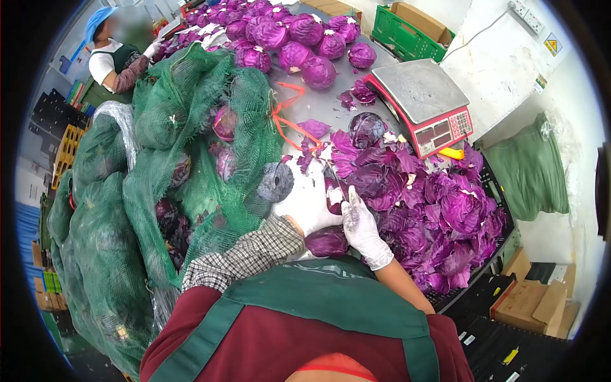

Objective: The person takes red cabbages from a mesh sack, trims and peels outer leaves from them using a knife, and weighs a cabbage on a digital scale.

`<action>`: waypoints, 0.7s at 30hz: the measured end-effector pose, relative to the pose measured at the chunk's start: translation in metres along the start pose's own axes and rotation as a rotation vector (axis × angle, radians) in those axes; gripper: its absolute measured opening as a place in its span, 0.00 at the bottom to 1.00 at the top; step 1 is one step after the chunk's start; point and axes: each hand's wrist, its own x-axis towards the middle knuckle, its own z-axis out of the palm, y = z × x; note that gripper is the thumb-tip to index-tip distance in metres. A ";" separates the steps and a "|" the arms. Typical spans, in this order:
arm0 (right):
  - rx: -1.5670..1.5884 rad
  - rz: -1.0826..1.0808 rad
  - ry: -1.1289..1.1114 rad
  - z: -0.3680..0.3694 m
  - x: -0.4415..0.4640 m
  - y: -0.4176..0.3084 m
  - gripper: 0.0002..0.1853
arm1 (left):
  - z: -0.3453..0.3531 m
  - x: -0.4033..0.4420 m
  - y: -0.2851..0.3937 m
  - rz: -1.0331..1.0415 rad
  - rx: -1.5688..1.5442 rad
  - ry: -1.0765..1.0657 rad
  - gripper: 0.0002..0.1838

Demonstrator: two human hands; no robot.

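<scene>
Above the bench's (321,105) near edge, a purple cabbage (334,198) sits between both hands: the left hand's (307,200) fingers cup its left side; the right hand's (361,229) lie against its right, their grip unclear.

Left hand (305,205): glare, washed out
Wall (503,95) right of right hand (363,230): bright, lens-bowed
Person (124,58) beyond left hand: head blurred
Corners, farthest from left hand: black

Left hand (310,202) holds a purple cabbage (334,197), right hand (363,228) against it, beside loose leaves (449,223)
</scene>
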 end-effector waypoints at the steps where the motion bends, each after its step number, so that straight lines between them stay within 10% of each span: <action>1: -0.030 0.004 0.003 0.001 0.001 -0.002 0.26 | -0.010 -0.001 0.005 0.011 0.026 -0.011 0.65; 12: 0.047 -0.066 0.124 0.007 0.053 0.083 0.17 | 0.008 0.006 0.029 -0.032 0.005 -0.072 0.55; 13: 0.391 0.615 -0.105 -0.028 0.048 0.033 0.18 | 0.004 -0.001 0.026 -0.003 0.052 -0.044 0.55; 14: 0.473 0.529 -0.045 -0.020 0.045 0.053 0.18 | 0.000 -0.009 0.019 0.019 0.101 -0.013 0.55; 18: 0.254 0.159 0.029 -0.003 0.023 0.050 0.15 | 0.051 -0.031 -0.057 0.036 -0.920 -0.014 0.54; 19: 0.197 0.074 0.026 -0.012 0.017 0.009 0.14 | 0.029 -0.039 -0.046 -0.209 -1.449 -0.132 0.54; 21: 0.137 -0.231 0.155 0.000 0.018 0.002 0.13 | 0.053 -0.028 -0.069 -0.498 -1.541 -0.154 0.55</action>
